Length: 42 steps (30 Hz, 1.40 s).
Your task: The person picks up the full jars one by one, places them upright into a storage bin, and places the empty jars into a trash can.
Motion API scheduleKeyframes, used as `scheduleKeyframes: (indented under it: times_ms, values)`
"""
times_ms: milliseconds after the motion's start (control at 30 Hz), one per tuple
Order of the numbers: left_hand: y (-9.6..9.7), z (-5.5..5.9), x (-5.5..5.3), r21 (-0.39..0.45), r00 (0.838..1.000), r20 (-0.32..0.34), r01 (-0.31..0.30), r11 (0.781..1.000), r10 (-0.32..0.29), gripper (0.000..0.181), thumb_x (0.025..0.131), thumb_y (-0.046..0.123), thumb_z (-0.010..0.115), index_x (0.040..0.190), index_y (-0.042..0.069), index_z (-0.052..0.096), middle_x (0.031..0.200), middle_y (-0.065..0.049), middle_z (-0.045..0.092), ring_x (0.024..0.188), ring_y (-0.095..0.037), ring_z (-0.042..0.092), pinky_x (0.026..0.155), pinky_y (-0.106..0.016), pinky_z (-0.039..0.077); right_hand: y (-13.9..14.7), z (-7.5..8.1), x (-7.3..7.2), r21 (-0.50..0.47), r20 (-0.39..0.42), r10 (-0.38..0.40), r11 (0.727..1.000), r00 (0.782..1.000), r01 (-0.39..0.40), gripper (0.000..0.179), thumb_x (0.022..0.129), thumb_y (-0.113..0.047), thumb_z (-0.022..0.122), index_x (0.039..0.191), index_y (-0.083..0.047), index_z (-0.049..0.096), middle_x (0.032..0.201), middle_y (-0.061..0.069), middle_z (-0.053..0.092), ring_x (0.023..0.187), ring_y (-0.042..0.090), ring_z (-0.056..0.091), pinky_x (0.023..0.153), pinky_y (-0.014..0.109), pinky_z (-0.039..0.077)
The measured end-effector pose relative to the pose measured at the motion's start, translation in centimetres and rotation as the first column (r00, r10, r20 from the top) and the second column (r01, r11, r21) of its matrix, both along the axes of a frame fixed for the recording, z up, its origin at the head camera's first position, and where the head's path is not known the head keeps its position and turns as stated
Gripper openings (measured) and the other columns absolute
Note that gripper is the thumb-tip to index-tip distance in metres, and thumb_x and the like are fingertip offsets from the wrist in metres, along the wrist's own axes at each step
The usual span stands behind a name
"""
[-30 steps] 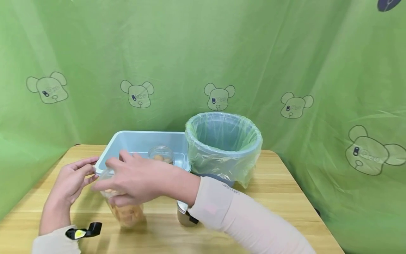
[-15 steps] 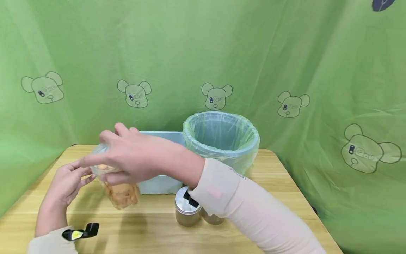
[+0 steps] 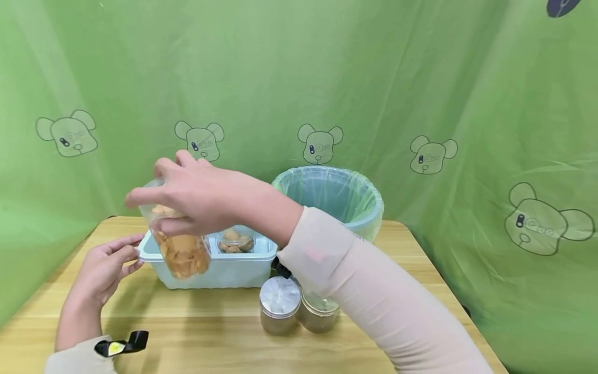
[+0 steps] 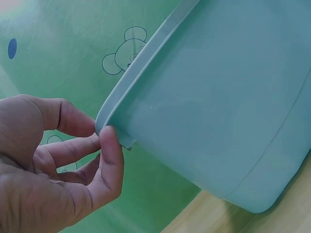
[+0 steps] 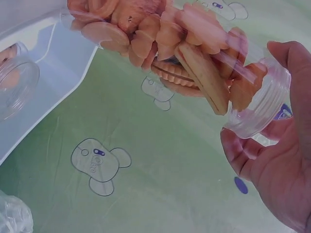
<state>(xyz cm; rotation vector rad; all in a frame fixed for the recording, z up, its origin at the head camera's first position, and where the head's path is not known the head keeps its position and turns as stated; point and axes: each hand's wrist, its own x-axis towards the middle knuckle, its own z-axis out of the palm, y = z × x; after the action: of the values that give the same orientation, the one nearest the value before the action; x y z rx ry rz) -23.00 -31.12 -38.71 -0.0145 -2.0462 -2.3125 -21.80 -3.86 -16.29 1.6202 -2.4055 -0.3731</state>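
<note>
My right hand (image 3: pixel 201 197) grips a clear plastic jar (image 3: pixel 184 254) by its lidded top, fingers spread round the rim. Orange-brown biscuits and crackers (image 5: pixel 170 53) fill the jar, as the right wrist view shows close up. It hangs tilted in front of the near left wall of a light blue basin (image 3: pixel 224 270), its base above the table. With thumb and fingertips my left hand (image 3: pixel 103 270) pinches the basin's left corner rim (image 4: pixel 109 114). Inside the basin, at its right, sits a small clear jar (image 3: pixel 235 241) of round brown pieces.
Two short jars stand side by side on the table, one with a silver lid (image 3: pixel 280 298), the other (image 3: pixel 320 311) partly behind my sleeve. A blue bin (image 3: pixel 336 192) lined with a green bag stands right of the basin. A green curtain (image 3: pixel 261 67) encloses the wooden table (image 3: pixel 224 343).
My right hand has raised the biscuit jar from the table to above the near side of the basin. The left hand stays at the basin's corner.
</note>
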Motion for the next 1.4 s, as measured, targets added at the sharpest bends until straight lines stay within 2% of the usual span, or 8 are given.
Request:
scheduleKeyframes:
  times_ms: [200, 467, 600, 800, 933, 1133, 1267, 1400]
  values:
    - [0.0, -0.1, 0.1, 0.006, 1.0, 0.003, -0.013, 1.0, 0.013, 0.033, 0.099, -0.002, 0.055, 0.11, 0.021, 0.076, 0.112, 0.012, 0.063, 0.092, -0.009, 0.063, 0.079, -0.022, 0.059, -0.4, 0.1, -1.6, -0.005, -0.002, -0.04, 0.999, 0.999, 0.04, 0.046, 0.107, -0.044, 0.043, 0.152, -0.042, 0.04, 0.14, 0.004, 0.045, 0.112, 0.023, 0.041, 0.086, 0.03, 0.038]
    - [0.1, 0.0, 0.0, 0.006, 1.0, 0.005, -0.027, 1.0, 0.027, 0.032, 0.099, -0.002, 0.054, 0.114, 0.018, 0.075, 0.112, 0.011, 0.064, 0.092, -0.009, 0.064, 0.08, -0.023, 0.059, -0.9, -0.8, -4.2, -0.043, 0.035, -0.105, 0.993, 0.994, 0.107, 0.047, 0.107, -0.046, 0.044, 0.154, -0.041, 0.039, 0.139, 0.003, 0.045, 0.11, 0.023, 0.041, 0.086, 0.031, 0.038]
    - [0.3, 0.1, -0.1, -0.012, 1.0, 0.005, -0.031, 0.999, 0.031, 0.031, 0.099, -0.002, 0.055, 0.123, 0.009, 0.07, 0.111, 0.01, 0.064, 0.093, -0.009, 0.064, 0.081, -0.023, 0.059, -1.2, -1.6, -5.5, -0.047, 0.04, -0.128, 0.991, 0.991, 0.129, 0.049, 0.107, -0.048, 0.044, 0.155, -0.04, 0.038, 0.141, 0.005, 0.045, 0.114, 0.024, 0.04, 0.09, 0.032, 0.038]
    - [0.3, 0.2, -0.1, -0.024, 0.999, 0.004, -0.035, 0.999, 0.035, 0.034, 0.099, -0.003, 0.053, 0.131, 0.004, 0.065, 0.114, 0.01, 0.062, 0.094, -0.01, 0.064, 0.081, -0.022, 0.059, -1.6, -3.2, -7.0, -0.044, 0.057, -0.152, 0.987, 0.987, 0.155, 0.052, 0.106, -0.049, 0.045, 0.156, -0.039, 0.036, 0.145, 0.009, 0.042, 0.118, 0.026, 0.04, 0.091, 0.033, 0.04]
    - [0.3, 0.2, -0.2, -0.049, 0.999, 0.008, -0.032, 0.998, 0.033, 0.044, 0.099, -0.003, 0.053, 0.143, -0.007, 0.052, 0.116, 0.01, 0.059, 0.094, -0.009, 0.063, 0.082, -0.023, 0.059, -2.2, -4.4, -7.7, -0.021, 0.087, -0.173, 0.984, 0.981, 0.176, 0.053, 0.106, -0.051, 0.044, 0.157, -0.039, 0.034, 0.15, 0.01, 0.039, 0.125, 0.028, 0.039, 0.095, 0.035, 0.04]
    - [0.1, 0.2, -0.2, -0.044, 0.999, 0.008, -0.036, 0.998, 0.036, 0.041, 0.099, -0.003, 0.054, 0.139, -0.003, 0.057, 0.117, 0.009, 0.059, 0.095, -0.009, 0.063, 0.082, -0.022, 0.059, -3.1, -6.0, -8.4, -0.006, 0.128, -0.194, 0.981, 0.973, 0.196, 0.054, 0.106, -0.052, 0.045, 0.158, -0.04, 0.034, 0.153, 0.011, 0.037, 0.129, 0.03, 0.038, 0.099, 0.037, 0.041]
    - [0.0, 0.2, -0.2, -0.048, 0.999, 0.005, -0.036, 0.998, 0.037, 0.04, 0.099, -0.002, 0.055, 0.138, -0.002, 0.058, 0.119, 0.007, 0.056, 0.095, -0.009, 0.063, 0.083, -0.022, 0.059, -3.5, -7.2, -8.8, 0.012, 0.127, -0.204, 0.979, 0.971, 0.204, 0.053, 0.106, -0.052, 0.044, 0.157, -0.042, 0.034, 0.154, 0.01, 0.037, 0.13, 0.03, 0.038, 0.1, 0.037, 0.041]
    - [0.1, 0.3, -0.2, -0.032, 0.999, 0.012, -0.036, 0.999, 0.036, 0.035, 0.098, -0.002, 0.055, 0.131, 0.005, 0.066, 0.12, 0.006, 0.056, 0.095, -0.01, 0.063, 0.082, -0.023, 0.059, -3.6, -8.4, -9.0, 0.043, 0.123, -0.216, 0.976, 0.969, 0.212, 0.053, 0.106, -0.052, 0.043, 0.157, -0.043, 0.033, 0.154, 0.008, 0.038, 0.131, 0.029, 0.038, 0.101, 0.038, 0.041]
